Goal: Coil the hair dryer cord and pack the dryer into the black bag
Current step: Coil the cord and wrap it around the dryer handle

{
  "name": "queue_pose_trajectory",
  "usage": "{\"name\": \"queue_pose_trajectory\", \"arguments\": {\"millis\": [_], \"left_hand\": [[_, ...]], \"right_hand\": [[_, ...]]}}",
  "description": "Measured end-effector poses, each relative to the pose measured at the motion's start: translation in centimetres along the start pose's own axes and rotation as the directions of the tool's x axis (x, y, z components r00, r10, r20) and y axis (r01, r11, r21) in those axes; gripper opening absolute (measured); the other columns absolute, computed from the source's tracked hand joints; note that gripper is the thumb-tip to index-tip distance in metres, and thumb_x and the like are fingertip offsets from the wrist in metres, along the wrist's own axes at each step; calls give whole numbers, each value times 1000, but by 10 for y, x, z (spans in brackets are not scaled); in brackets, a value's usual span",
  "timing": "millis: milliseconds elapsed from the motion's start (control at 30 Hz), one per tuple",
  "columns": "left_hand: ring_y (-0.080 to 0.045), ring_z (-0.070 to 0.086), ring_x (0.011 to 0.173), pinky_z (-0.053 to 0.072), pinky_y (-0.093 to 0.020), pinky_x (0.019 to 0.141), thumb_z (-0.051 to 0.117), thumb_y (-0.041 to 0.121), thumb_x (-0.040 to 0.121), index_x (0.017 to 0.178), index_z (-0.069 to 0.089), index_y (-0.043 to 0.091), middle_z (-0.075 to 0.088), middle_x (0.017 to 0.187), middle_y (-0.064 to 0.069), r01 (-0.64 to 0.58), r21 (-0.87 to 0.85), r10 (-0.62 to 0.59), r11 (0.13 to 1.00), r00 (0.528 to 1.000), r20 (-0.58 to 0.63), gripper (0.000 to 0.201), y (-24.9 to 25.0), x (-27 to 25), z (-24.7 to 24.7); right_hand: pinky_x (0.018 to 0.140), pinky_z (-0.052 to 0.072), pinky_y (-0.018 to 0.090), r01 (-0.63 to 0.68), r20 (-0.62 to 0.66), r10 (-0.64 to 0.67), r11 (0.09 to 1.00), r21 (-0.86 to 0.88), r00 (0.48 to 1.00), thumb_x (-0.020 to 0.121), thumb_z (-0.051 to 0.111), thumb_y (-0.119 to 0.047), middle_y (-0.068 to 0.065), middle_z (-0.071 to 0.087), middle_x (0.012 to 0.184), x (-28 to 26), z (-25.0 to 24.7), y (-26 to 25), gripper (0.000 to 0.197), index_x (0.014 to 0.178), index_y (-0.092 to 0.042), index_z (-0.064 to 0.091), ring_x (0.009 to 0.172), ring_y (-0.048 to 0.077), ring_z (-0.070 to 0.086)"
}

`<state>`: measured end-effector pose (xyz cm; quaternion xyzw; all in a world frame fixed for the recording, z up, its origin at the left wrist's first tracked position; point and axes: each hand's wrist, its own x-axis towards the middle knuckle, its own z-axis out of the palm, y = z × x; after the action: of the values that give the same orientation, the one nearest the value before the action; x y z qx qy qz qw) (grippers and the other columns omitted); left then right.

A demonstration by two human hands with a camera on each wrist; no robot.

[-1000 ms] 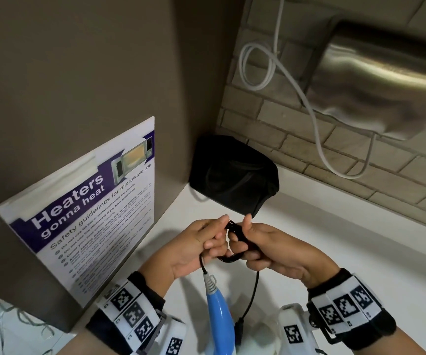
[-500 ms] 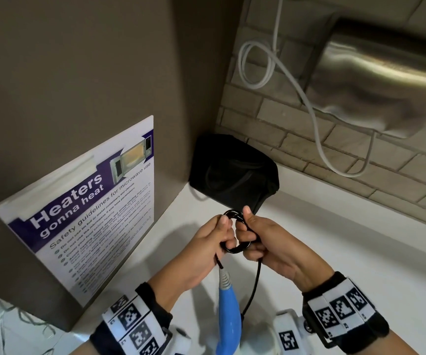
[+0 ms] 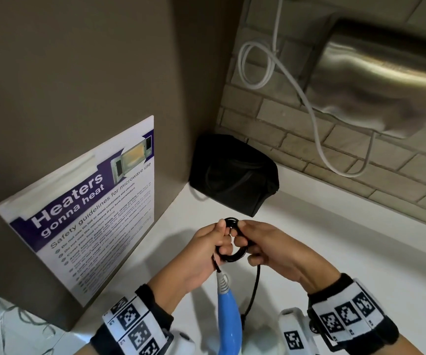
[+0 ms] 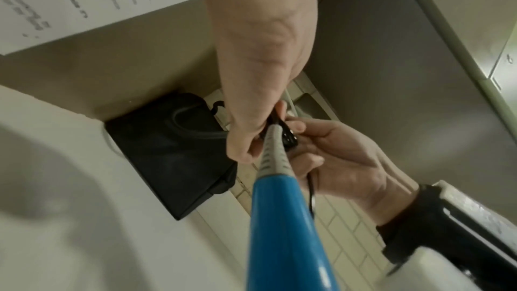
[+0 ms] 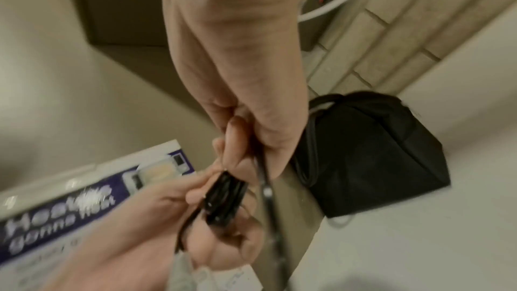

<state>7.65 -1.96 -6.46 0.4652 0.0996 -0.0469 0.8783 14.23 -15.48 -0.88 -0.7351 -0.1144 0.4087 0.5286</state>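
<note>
— What do we have nearest to us?

— The blue hair dryer hangs low between our wrists, its grey ribbed collar pointing up toward our hands. It is not in the bag. From that collar the black cord runs up into a small tight coil that we hold between both hands above the white counter.

— How do the hands sit on it?

— Our left hand has its fingers curled around the left side of the coil, and the strand coming up from the dryer passes through that grip. Our right hand pinches the right side of the coil with thumb and curled fingers. A loose length of cord drops from under the right hand down toward the counter.

— And past the hands?

— The black bag sits on the counter in the corner, well apart from the dryer, its back against the brick wall and its left side beside the brown panel. We cannot tell whether it is open. On that panel, to our left, hangs a microwave safety poster.

— Higher up?

— A steel hand dryer is mounted on the brick, with a white cable looping beside and under it.
</note>
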Motion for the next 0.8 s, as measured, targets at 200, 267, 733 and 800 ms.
{"name": "queue_pose_trajectory", "arguments": {"millis": [200, 267, 733, 800], "left_hand": [[-11, 44, 65, 43, -29, 76, 35, 31, 102, 89, 53, 14, 44, 64, 7, -12, 71, 12, 997, 1000, 2, 28, 0, 2, 5], [-13, 45, 72, 41, -34, 85, 32, 33, 102, 82, 51, 17, 49, 71, 8, -46, 261, 51, 964, 999, -10, 32, -2, 2, 5], [-23, 69, 55, 53, -23, 53, 25, 31, 103, 100, 47, 2, 74, 81, -13, -4, 598, 91, 801, 989, -115, 36, 7, -6, 6], [-22, 68, 53, 53, -23, 52, 26, 31, 103, 100, 46, 0, 74, 81, -14, -18, 586, 109, 810, 987, -120, 37, 11, -6, 4]], "right_hand": [[48, 33, 16, 152, -160, -201, 949, -276, 966, 100, 34, -37, -6, 43, 66, 4, 8, 6, 32, 80, -17, 49, 53, 6, 36], [48, 33, 16, 159, -161, -197, 962, -223, 967, 100, 35, -37, -7, 42, 63, 4, 6, 3, 33, 77, -17, 47, 51, 7, 35], [65, 35, 21, 136, -55, -233, 726, -674, 971, 100, 36, -15, -1, 52, 77, 6, -19, 8, 28, 86, -11, 60, 63, 8, 41], [69, 35, 18, 69, -117, -243, 640, -766, 963, 97, 34, -4, 1, 51, 88, 11, -26, 18, 34, 76, -21, 56, 71, 7, 45]]}}
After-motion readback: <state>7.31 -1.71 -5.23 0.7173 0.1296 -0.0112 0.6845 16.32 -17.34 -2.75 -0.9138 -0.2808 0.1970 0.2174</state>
